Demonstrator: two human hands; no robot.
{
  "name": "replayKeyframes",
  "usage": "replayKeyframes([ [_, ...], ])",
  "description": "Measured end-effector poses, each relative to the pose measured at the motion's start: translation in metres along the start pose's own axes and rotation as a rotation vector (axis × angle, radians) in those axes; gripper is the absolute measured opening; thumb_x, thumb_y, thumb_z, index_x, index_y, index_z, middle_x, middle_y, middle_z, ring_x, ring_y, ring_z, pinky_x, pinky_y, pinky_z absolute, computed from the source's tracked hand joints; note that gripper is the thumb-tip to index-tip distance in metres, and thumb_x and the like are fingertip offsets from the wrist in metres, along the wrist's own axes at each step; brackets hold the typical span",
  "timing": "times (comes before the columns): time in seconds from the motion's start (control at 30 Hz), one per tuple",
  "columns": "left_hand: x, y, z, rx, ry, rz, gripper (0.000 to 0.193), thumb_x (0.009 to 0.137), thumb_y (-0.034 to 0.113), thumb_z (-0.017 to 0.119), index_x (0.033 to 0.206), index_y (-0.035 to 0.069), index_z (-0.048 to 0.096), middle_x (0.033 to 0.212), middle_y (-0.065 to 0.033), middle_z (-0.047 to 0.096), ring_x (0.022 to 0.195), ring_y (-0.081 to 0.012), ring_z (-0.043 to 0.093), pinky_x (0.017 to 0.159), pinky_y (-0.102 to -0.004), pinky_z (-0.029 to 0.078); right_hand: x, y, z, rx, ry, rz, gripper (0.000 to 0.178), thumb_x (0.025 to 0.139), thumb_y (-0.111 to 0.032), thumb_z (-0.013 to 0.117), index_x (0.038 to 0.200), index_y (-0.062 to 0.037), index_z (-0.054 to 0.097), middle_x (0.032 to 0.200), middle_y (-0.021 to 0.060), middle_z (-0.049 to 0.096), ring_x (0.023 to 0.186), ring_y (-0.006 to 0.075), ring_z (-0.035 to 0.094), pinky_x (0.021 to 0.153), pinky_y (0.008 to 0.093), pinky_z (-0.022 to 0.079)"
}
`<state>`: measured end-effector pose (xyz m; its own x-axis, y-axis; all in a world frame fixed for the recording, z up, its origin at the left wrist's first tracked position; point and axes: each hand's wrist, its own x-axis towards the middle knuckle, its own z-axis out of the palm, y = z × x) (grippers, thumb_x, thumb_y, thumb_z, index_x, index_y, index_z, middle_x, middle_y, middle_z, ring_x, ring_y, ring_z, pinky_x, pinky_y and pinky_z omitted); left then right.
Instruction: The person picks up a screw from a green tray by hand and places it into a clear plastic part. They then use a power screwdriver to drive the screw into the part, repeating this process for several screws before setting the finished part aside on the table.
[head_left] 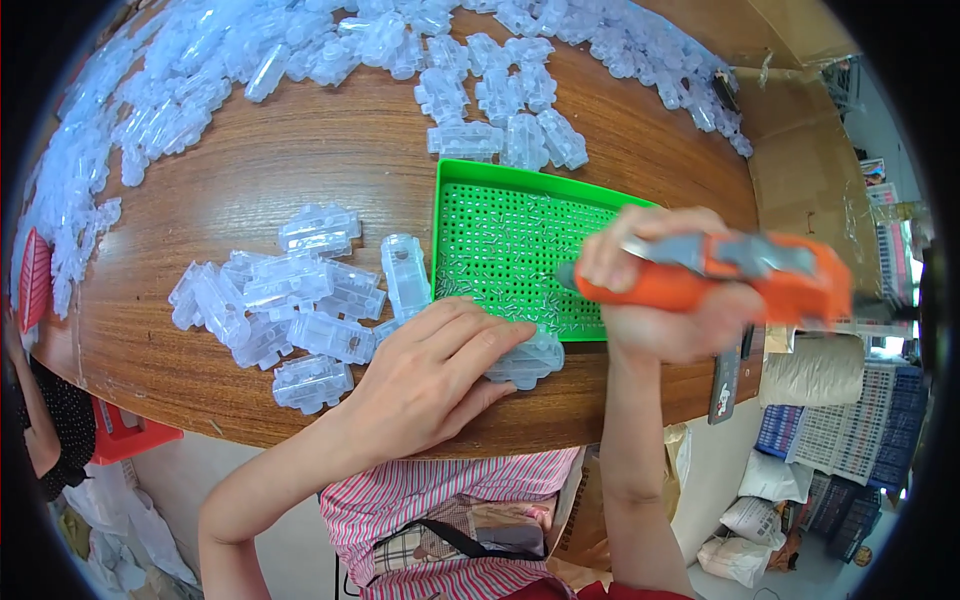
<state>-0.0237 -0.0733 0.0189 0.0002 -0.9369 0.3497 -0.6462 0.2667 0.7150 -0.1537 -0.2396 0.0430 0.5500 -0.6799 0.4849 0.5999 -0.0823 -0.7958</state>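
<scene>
My left hand (425, 375) lies flat on a clear plastic housing (530, 360) at the near edge of the round wooden table (300, 165), pressing it down. My right hand (655, 300) grips an orange and grey electric screwdriver (720, 275), held sideways with its tip pointing left over the green perforated screw tray (510, 245). Small metal screws lie scattered in the tray. To the left of my left hand sits a loose cluster of clear plastic housings (290, 295).
Many more clear plastic housings (150, 110) ring the far and left rim of the table. A red basket (35, 280) sits at the left edge. A cardboard sheet (810, 150) lies at the right. Crates and sacks (830, 430) stand on the floor at right.
</scene>
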Motion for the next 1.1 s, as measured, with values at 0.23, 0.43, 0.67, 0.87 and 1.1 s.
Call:
replayKeyframes([
  [0.23, -0.003, -0.004, 0.001, -0.037, 0.027, -0.005, 0.057, 0.076, 0.016, 0.078, 0.127, 0.005, 0.055, 0.109, -0.0122, 0.063, 0.104, -0.0325, 0.059, 0.095, -0.0432, 0.048, -0.014, -0.073, 0.041, -0.154, -0.314, -0.086, 0.069, 0.081, -0.07, 0.061, 0.096, -0.0036, 0.052, 0.066, 0.0069, 0.058, 0.057, 0.0191, 0.058, 0.049, 0.0332, 0.05],
  [0.43, -0.007, -0.006, 0.002, -0.126, 0.09, -0.056, 0.059, 0.073, 0.015, 0.08, 0.124, 0.003, 0.053, 0.109, -0.0127, 0.064, 0.104, -0.0335, 0.059, 0.092, -0.0424, 0.049, -0.018, -0.065, 0.046, -0.19, -0.255, -0.119, 0.07, 0.082, -0.071, 0.058, 0.097, -0.0035, 0.052, 0.066, 0.0071, 0.058, 0.056, 0.0183, 0.056, 0.047, 0.0324, 0.048],
  [0.67, -0.01, 0.027, -0.05, -0.174, -0.016, -0.226, 0.049, 0.066, 0.009, 0.08, 0.111, 0.004, 0.061, 0.104, -0.0131, 0.06, 0.1, -0.0333, 0.059, 0.088, -0.0414, 0.049, -0.01, -0.086, 0.04, -0.085, -0.11, -0.228, 0.062, 0.081, -0.064, 0.064, 0.092, -0.0046, 0.05, 0.059, 0.0022, 0.051, 0.05, 0.0129, 0.05, 0.044, 0.0246, 0.045],
  [0.87, 0.013, 0.053, -0.052, 0.281, -0.154, -0.125, 0.052, 0.073, 0.003, 0.067, 0.123, 0.001, 0.053, 0.094, -0.0117, 0.059, 0.088, -0.0274, 0.057, 0.076, -0.0357, 0.05, -0.009, -0.089, 0.038, -0.127, -0.06, -0.29, 0.063, 0.08, -0.064, 0.064, 0.093, -0.0042, 0.049, 0.058, 0.0019, 0.049, 0.048, 0.0118, 0.047, 0.043, 0.024, 0.044],
  [1.1, 0.037, 0.045, -0.003, 0.528, -0.09, 0.079, 0.055, 0.071, 0.008, 0.067, 0.124, 0.001, 0.052, 0.08, -0.0066, 0.055, 0.081, -0.0223, 0.055, 0.068, -0.0315, 0.046, -0.014, -0.103, 0.03, -0.131, -0.091, -0.239, 0.063, 0.083, -0.064, 0.057, 0.1, -0.0039, 0.051, 0.066, 0.008, 0.056, 0.055, 0.0197, 0.055, 0.049, 0.0328, 0.049],
])
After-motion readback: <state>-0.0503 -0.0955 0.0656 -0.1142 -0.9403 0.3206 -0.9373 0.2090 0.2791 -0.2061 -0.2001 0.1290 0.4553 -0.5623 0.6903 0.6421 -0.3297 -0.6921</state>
